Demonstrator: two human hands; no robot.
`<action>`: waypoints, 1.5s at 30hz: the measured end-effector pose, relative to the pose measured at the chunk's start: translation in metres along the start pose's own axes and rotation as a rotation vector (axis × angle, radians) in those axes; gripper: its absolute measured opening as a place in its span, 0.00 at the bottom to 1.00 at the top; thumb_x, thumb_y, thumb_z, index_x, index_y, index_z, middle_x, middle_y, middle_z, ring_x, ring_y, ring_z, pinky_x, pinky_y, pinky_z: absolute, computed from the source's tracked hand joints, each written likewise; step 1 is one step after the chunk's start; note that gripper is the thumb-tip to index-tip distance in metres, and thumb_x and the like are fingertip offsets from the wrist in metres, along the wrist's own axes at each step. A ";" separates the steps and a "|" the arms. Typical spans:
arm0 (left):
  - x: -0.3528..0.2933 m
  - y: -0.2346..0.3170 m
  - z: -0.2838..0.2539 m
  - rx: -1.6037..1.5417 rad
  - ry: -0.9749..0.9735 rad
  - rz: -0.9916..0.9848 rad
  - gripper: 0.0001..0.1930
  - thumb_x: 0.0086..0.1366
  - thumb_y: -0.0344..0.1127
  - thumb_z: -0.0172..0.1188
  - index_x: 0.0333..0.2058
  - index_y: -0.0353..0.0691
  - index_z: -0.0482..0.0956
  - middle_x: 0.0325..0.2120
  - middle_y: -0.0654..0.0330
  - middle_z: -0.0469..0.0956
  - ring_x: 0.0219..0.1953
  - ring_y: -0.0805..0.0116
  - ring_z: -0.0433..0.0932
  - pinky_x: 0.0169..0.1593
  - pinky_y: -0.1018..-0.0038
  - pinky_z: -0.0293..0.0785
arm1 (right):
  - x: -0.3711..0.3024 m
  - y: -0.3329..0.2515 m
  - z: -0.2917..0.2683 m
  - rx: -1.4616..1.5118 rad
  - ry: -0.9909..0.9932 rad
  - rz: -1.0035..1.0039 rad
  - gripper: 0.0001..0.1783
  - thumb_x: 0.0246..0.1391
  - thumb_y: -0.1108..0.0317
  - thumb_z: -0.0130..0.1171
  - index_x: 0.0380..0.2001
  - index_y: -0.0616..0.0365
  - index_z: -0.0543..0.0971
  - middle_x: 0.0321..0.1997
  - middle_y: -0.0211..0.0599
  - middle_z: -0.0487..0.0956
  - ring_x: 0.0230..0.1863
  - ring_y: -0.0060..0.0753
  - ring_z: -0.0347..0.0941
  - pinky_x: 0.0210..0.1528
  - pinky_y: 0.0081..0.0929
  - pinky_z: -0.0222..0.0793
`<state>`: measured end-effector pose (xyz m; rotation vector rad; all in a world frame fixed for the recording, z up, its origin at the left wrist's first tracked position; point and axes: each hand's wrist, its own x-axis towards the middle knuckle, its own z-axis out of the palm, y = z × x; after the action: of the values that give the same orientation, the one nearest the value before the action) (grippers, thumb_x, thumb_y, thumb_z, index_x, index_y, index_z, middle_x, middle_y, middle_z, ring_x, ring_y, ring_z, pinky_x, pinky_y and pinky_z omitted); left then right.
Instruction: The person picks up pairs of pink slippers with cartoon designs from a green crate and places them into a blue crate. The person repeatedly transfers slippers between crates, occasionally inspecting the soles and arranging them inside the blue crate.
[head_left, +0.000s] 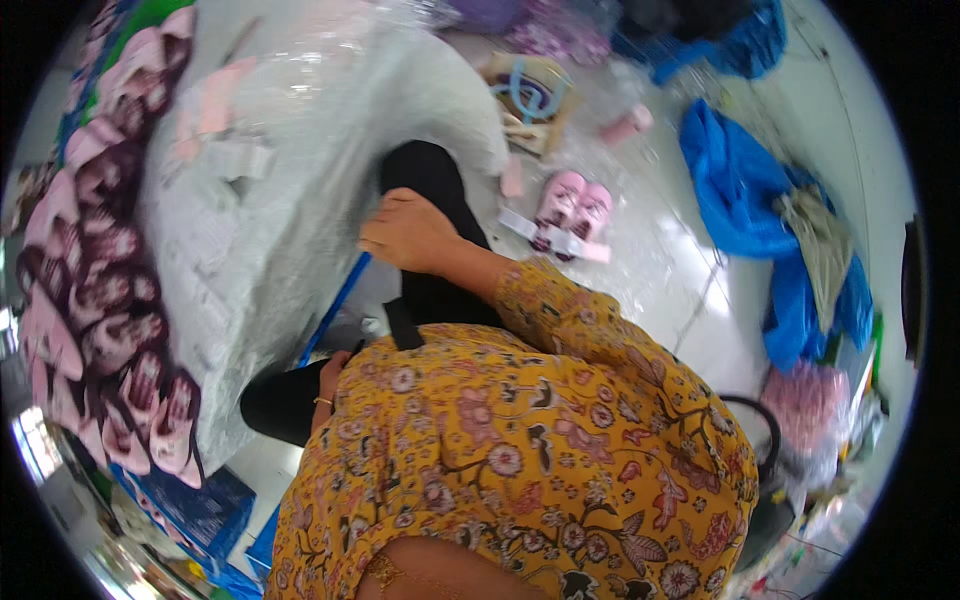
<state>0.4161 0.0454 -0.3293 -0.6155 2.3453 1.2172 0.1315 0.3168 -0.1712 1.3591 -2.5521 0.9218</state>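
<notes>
My right hand (408, 230) lies over my black-clad right knee, its fingers curled inward. Whatever they may hold is hidden. Down by my left thigh is my left hand (330, 378), mostly covered by my yellow flowered top; its fingers cannot be made out. A large heap of clear plastic wrapping (300, 200) spreads in front and to the left of my knees. On the floor to the right sits a pair of pink slippers (572, 207) with pale paper strips at the near end.
Many pink and maroon shoes (110, 290) line the left side. A printed bag (530, 100) lies ahead. Blue plastic sheeting (735, 190) and a grey cloth (818, 245) are at right, above a wrapped pink bundle (808, 405). A blue packet (200, 510) lies lower left.
</notes>
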 end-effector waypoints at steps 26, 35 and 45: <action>-0.039 0.053 -0.026 -0.277 0.245 0.121 0.14 0.60 0.45 0.58 0.33 0.39 0.77 0.27 0.54 0.79 0.31 0.57 0.78 0.37 0.66 0.73 | 0.189 -0.303 -0.104 1.688 -0.421 -1.271 0.23 0.56 0.50 0.56 0.44 0.60 0.76 0.46 0.57 0.74 0.43 0.54 0.73 0.45 0.50 0.68; -0.097 0.055 -0.069 -0.278 0.534 0.175 0.10 0.61 0.40 0.57 0.32 0.40 0.77 0.28 0.56 0.77 0.31 0.58 0.77 0.36 0.67 0.73 | 0.308 -0.285 -0.035 1.179 -0.259 -0.368 0.08 0.57 0.67 0.57 0.34 0.61 0.74 0.31 0.31 0.77 0.32 0.16 0.68 0.36 0.18 0.66; -0.099 0.047 -0.056 -0.308 0.608 0.205 0.09 0.60 0.40 0.57 0.31 0.41 0.76 0.28 0.57 0.77 0.31 0.57 0.77 0.35 0.67 0.73 | 0.500 -0.357 0.034 -0.084 -0.092 -0.422 0.30 0.53 0.48 0.54 0.55 0.52 0.69 0.51 0.48 0.75 0.54 0.47 0.70 0.54 0.38 0.64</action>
<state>0.4606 0.0421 -0.2146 -0.9803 2.7820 1.6935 0.1203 -0.2096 0.1465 1.8482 -2.1955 0.6808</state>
